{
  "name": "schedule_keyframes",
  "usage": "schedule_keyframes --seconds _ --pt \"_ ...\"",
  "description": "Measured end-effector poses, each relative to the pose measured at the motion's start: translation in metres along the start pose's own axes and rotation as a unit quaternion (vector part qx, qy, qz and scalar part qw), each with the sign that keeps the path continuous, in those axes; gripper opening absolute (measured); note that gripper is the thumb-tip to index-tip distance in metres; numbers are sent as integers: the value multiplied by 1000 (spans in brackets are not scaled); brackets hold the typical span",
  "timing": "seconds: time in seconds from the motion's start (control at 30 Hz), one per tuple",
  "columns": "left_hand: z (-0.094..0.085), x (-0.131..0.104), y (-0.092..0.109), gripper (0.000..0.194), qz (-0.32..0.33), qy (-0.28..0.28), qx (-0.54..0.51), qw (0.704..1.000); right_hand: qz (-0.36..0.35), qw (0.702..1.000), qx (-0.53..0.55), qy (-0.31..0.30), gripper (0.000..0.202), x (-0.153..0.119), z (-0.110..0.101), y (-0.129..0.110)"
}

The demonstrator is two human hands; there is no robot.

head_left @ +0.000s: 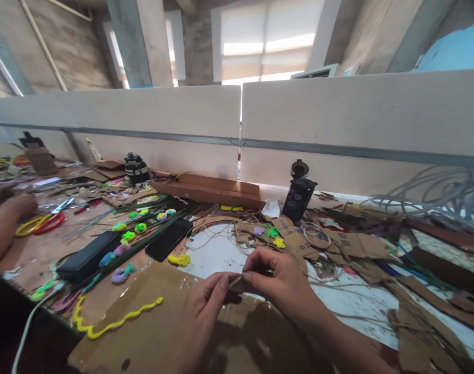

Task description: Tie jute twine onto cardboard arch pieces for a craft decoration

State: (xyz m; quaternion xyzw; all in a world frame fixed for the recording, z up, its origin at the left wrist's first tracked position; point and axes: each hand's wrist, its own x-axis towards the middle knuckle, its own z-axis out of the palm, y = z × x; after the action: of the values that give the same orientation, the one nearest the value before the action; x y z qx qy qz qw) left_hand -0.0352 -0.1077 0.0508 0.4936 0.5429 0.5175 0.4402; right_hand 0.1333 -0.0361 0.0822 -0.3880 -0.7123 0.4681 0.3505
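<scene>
My left hand (209,301) and my right hand (278,283) meet above a sheet of brown cardboard (143,291). Their fingertips pinch a small brownish piece (236,283), mostly hidden by the fingers; its kind I cannot make out. Both hands are closed. On the cardboard, left of my left hand, lies a wavy yellow pipe cleaner (120,323). A yellow pipe-cleaner flower (179,259) rests just past the sheet's far edge. Beyond my right hand are purple (258,230), green (272,231) and yellow (278,242) flowers beside tangled twine (240,234).
A black phone (169,239) and a dark case (89,257) lie to the left, near red-and-yellow scissors (45,223). Another person's hand (24,205) is at far left. A dark open-lidded bottle (298,195) stands behind. Cardboard scraps (428,332) cover the right side.
</scene>
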Motion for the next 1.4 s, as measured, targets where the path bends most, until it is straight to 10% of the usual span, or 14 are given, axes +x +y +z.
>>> schedule_keyframes --seconds 0.27,0.97,1.4 --pt "0 8 6 21 62 15 159 985 4 1000 7 -12 1 -1 1 0" --pt "-6 10 -12 23 21 55 36 998 -113 978 -170 37 12 0 -8 -3" --pt "-3 7 -8 23 14 38 25 999 -38 993 -111 -6 9 5 -9 1"
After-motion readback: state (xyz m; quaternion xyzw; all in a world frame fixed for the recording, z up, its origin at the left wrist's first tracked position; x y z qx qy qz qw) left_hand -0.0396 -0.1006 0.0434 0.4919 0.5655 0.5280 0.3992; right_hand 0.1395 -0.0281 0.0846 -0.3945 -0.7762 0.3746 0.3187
